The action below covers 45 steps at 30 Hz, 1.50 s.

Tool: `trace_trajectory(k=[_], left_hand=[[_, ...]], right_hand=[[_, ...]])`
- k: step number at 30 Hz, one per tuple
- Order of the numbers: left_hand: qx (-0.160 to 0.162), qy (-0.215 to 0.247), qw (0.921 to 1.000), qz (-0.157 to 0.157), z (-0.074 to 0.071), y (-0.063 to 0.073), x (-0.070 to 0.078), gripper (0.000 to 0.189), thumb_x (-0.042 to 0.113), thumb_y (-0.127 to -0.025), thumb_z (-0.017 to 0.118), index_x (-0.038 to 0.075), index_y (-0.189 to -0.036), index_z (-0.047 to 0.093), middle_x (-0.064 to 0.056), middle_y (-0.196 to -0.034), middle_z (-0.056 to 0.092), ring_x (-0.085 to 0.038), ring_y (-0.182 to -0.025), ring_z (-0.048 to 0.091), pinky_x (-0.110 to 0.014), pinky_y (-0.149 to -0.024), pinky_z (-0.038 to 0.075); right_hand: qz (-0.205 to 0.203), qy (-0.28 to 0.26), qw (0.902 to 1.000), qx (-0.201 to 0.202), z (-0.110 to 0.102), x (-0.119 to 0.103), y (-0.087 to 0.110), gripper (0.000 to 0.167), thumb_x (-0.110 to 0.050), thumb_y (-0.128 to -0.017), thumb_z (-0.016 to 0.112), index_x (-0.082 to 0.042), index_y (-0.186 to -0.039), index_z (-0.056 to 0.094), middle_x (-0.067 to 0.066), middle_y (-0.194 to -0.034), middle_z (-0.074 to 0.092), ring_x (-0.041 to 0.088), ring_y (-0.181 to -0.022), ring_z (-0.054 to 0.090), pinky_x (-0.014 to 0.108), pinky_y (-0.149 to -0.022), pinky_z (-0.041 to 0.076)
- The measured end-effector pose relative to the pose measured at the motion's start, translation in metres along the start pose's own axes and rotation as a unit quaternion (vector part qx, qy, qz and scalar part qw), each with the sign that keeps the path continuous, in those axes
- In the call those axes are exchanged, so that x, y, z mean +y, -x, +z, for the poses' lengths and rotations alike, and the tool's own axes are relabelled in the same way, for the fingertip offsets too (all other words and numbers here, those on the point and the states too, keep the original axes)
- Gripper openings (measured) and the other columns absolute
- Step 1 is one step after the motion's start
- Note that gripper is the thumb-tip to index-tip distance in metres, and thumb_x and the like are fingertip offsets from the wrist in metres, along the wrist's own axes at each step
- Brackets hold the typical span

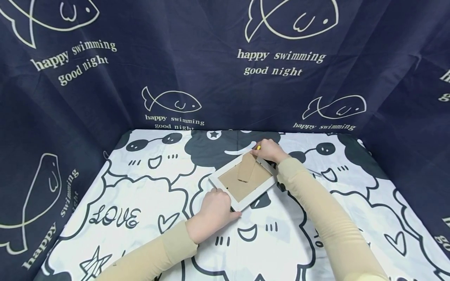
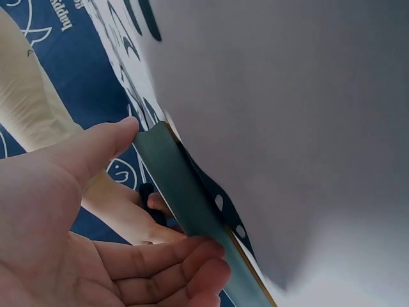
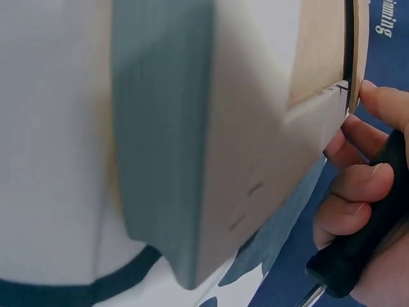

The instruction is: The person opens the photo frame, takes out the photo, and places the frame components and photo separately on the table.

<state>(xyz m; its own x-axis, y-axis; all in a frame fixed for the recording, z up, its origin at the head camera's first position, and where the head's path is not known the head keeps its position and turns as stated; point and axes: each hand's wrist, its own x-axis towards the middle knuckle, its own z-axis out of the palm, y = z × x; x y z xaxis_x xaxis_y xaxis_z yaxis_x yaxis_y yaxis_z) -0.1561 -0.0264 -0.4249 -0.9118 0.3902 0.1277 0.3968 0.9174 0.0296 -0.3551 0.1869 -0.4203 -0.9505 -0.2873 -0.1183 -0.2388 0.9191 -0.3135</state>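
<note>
A picture frame [image 1: 256,196] with a white border lies back side up on the cloth, turned at an angle. Its brown backing board [image 1: 228,177] carries a fold-out stand leg [image 1: 248,168]. My left hand [image 1: 215,210] grips the frame's near left side, thumb at the near corner and fingertips along the edge. At the far corner, my right hand [image 1: 270,150] has its fingers wrapped around a screwdriver [image 3: 367,240] with a black handle, whose metal shaft points away from the frame. The right thumb and a fingertip touch the stand leg's far end.
A white cloth [image 1: 140,246] with black cartoon drawings covers the table. Dark blue curtains [image 1: 218,70] printed with fish and lettering hang behind it and along both sides.
</note>
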Motion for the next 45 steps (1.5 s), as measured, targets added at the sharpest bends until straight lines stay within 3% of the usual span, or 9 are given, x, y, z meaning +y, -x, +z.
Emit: trace_trajectory(k=[5,9,14,19,24,29,38,45], left_hand=[[0.006,0.008,0.9998,0.014,0.0,-0.001,-0.005,0.058,0.06,-0.068,0.073,0.005,-0.06,0.061,-0.007,-0.061,0.056,-0.02,-0.061,0.054,-0.031,-0.054,0.045],[0.0,0.017,0.9997,0.019,-0.001,-0.002,-0.01,0.057,0.059,-0.067,0.075,0.004,-0.059,0.061,-0.007,-0.06,0.055,-0.018,-0.059,0.054,-0.029,-0.051,0.045],[-0.001,0.02,0.9994,0.029,-0.001,-0.003,-0.015,0.055,0.059,-0.066,0.076,0.008,-0.055,0.057,-0.006,-0.06,0.056,-0.017,-0.057,0.053,-0.029,-0.05,0.045],[0.003,0.03,0.999,0.034,-0.002,-0.003,-0.018,0.054,0.056,-0.065,0.078,0.007,-0.057,0.059,-0.007,-0.062,0.058,-0.019,-0.058,0.055,-0.03,-0.052,0.047],[-0.022,0.068,0.9973,0.018,-0.003,-0.003,-0.021,0.051,0.051,-0.066,0.079,0.004,-0.063,0.061,-0.008,-0.066,0.059,-0.019,-0.06,0.054,-0.031,-0.053,0.047],[-0.058,0.109,0.9923,0.009,-0.007,-0.004,-0.026,0.046,0.047,-0.068,0.08,0.009,-0.058,0.055,-0.003,-0.063,0.053,-0.015,-0.057,0.047,-0.028,-0.051,0.044],[-0.093,0.172,0.9808,-0.009,-0.012,-0.005,-0.031,0.043,0.04,-0.067,0.082,0.012,-0.058,0.051,0.002,-0.058,0.048,-0.011,-0.049,0.042,-0.024,-0.046,0.038],[-0.117,0.19,0.974,-0.038,-0.013,-0.006,-0.032,0.042,0.038,-0.065,0.085,0.006,-0.067,0.058,0.0,-0.06,0.051,-0.012,-0.05,0.045,-0.024,-0.047,0.04]], right_hand=[[0.012,-0.007,0.9998,-0.012,-0.003,0.002,0.004,0.028,-0.039,-0.09,0.059,-0.016,-0.083,0.073,0.006,-0.093,0.071,0.022,-0.081,0.06,0.04,-0.073,0.048],[0.013,-0.008,0.9997,-0.02,-0.004,0.002,0.008,0.028,-0.038,-0.09,0.059,-0.017,-0.078,0.074,0.007,-0.099,0.071,0.024,-0.087,0.062,0.042,-0.076,0.049],[0.008,-0.01,0.9997,-0.019,-0.004,0.003,0.012,0.027,-0.035,-0.09,0.06,-0.013,-0.095,0.074,0.009,-0.11,0.069,0.027,-0.1,0.062,0.045,-0.082,0.049],[0.002,-0.006,0.9999,-0.015,-0.004,0.005,0.015,0.031,-0.033,-0.089,0.061,-0.01,-0.106,0.071,0.009,-0.106,0.07,0.025,-0.094,0.063,0.043,-0.08,0.049],[0.004,-0.004,0.9999,-0.013,-0.006,0.007,0.019,0.034,-0.032,-0.088,0.062,-0.007,-0.109,0.07,0.011,-0.102,0.071,0.022,-0.081,0.06,0.037,-0.07,0.048],[0.016,-0.003,0.9997,-0.019,-0.005,0.008,0.022,0.037,-0.032,-0.087,0.063,-0.005,-0.111,0.068,0.011,-0.096,0.069,0.02,-0.074,0.059,0.032,-0.063,0.045],[0.032,-0.027,0.9988,-0.023,-0.005,0.01,0.03,0.035,-0.03,-0.087,0.064,-0.001,-0.107,0.068,0.011,-0.091,0.068,0.02,-0.074,0.058,0.031,-0.064,0.046],[0.038,-0.033,0.9985,-0.02,-0.002,0.013,0.033,0.033,-0.03,-0.086,0.064,-0.002,-0.103,0.068,0.01,-0.088,0.068,0.019,-0.07,0.056,0.028,-0.06,0.044]])
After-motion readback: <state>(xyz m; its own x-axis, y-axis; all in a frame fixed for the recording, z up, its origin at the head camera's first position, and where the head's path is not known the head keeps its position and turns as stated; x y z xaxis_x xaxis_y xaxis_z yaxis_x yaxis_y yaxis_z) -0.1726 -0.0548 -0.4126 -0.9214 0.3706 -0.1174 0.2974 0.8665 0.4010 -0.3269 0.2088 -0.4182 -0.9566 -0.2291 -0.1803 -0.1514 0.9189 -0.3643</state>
